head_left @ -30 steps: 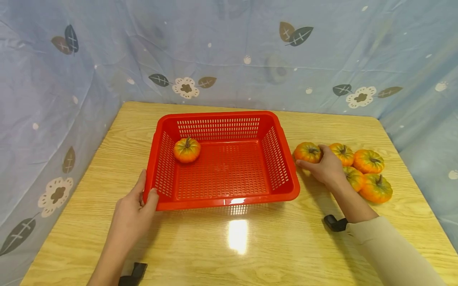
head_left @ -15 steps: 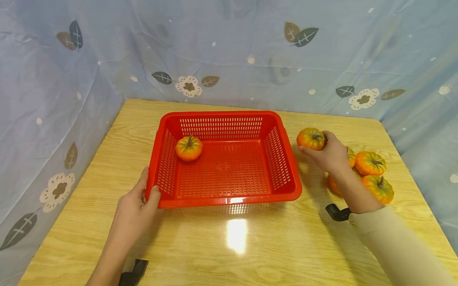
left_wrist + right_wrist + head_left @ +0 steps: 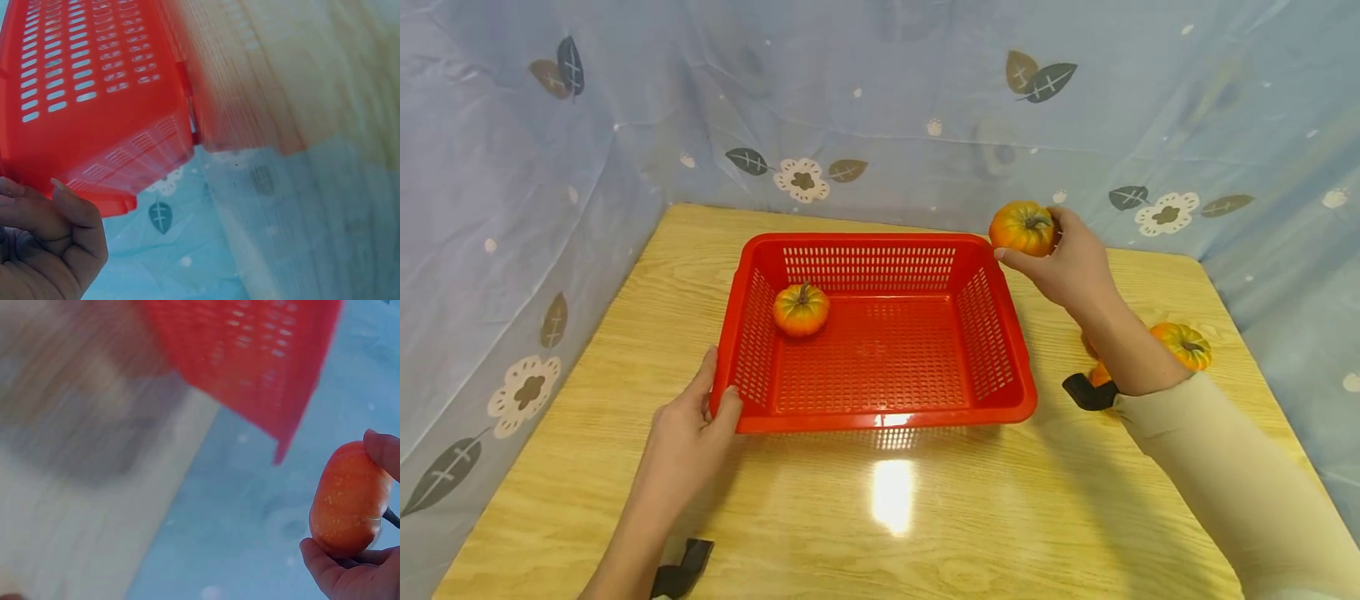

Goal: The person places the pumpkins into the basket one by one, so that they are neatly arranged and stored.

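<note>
A red plastic basket [image 3: 880,419] with slotted walls stands on the table. My left hand [image 3: 688,437] grips its near left corner, thumb over the rim; the left wrist view shows the curled fingers [image 3: 78,212] at the basket's edge. One small orange pumpkin [image 3: 801,310] sits inside at the left, stem up. Raised by the basket's far right corner is another pumpkin [image 3: 1021,228], pinched between thumb and fingers of my right hand [image 3: 1078,262]. In the right wrist view this pumpkin [image 3: 350,500] shows its rounded underside, away from the basket wall.
More pumpkins [image 3: 1183,345] lie on the table at the right, mostly hidden behind my right forearm. Black wrist-worn pieces [image 3: 1088,392] jut out beside both wrists. A blue patterned curtain [image 3: 895,108] hangs behind the wooden table [image 3: 820,508] and along its sides.
My right hand has lifted the pumpkin off the table beside the other pumpkins and carried it up and left to the basket's far right corner. My left hand keeps its grip on the basket.
</note>
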`<state>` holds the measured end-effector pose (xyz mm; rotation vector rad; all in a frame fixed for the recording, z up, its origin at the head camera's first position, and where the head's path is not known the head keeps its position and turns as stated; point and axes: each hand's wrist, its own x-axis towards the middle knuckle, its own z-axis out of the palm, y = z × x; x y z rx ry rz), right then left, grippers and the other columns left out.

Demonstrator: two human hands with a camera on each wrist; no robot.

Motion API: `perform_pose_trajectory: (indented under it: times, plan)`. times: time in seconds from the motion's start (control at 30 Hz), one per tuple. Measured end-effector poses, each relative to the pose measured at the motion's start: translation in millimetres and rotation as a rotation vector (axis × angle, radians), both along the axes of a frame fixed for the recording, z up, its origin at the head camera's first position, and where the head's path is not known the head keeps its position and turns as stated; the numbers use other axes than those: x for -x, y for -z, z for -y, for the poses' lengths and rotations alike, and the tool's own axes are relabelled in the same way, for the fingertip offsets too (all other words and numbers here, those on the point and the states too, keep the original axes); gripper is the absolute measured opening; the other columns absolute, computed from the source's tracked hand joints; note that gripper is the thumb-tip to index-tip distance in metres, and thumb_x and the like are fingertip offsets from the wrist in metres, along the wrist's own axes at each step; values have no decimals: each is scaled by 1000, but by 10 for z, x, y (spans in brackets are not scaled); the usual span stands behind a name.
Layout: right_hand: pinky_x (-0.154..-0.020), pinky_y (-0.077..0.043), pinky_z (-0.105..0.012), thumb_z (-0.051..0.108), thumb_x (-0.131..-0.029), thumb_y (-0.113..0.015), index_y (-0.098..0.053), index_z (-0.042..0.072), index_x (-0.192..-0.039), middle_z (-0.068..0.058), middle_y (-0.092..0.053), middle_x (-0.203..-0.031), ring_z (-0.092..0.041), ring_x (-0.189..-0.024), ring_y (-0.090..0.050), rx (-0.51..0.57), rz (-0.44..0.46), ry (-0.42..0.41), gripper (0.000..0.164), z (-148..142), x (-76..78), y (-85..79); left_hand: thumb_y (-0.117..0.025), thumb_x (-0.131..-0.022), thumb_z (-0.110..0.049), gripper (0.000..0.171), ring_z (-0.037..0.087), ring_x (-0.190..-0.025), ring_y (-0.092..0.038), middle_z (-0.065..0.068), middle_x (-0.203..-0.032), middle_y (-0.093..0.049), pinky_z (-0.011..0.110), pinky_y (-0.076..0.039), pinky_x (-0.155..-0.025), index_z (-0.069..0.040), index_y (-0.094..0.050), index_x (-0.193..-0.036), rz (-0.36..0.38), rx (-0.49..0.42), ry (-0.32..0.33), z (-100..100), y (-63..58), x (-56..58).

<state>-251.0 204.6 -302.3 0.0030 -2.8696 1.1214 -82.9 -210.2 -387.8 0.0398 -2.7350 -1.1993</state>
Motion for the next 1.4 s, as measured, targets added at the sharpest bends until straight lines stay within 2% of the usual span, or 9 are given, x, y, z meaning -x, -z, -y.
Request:
perform_pose_trajectory:
  times: [0.3,0.5,0.83,1.1,1.4]
  plan:
    - [-101,-45,-50,43,-87,-79,-33,-1,-154,-21,-50,-141,-37,-120,-51,-33,-51,-79,92,423,105,-238,-51,-105,-25,63,7,-43,-25,-5,-54,-33,26,-28,-35,-6,-29,-160,-5,6,-10,-22,3,1]
    - [-100,-46,-46,40,-87,-79,-36,-3,-151,-20,-52,-138,-34,-119,-52,-21,-45,-154,88,707,152,-283,-50,-105,-26,62,6,-42,-26,-5,-53,-34,27,-28,-35,-5,-29,-160,-9,17,-9,-14,-3,5]
    - [-99,-48,-42,39,-85,-82,-39,1,-150,-15,-52,-137,-31,-116,-54,-2,67,-255,87,1067,195,-119,-49,-105,-27,62,7,-41,-27,-5,-52,-37,26,-29,-35,-4,-28,-160,11,23,-9,-8,-6,10]
    - [-98,-49,-40,37,-83,-85,-42,2,-149,-12,-53,-136,-27,-116,-54,3,85,-330,86,1263,191,54,-49,-106,-27,62,7,-41,-26,-5,-51,-37,26,-29,-34,-5,-28,-160,19,14,-12,-5,-4,19]
    - [-106,-44,-40,41,-81,-86,-38,8,-154,-10,-51,-143,-27,-126,-51,-98,157,-405,94,1411,168,233,-49,-105,-26,62,8,-41,-32,-3,-52,-47,27,-32,-36,-6,-28,-160,16,0,-16,-7,4,20]
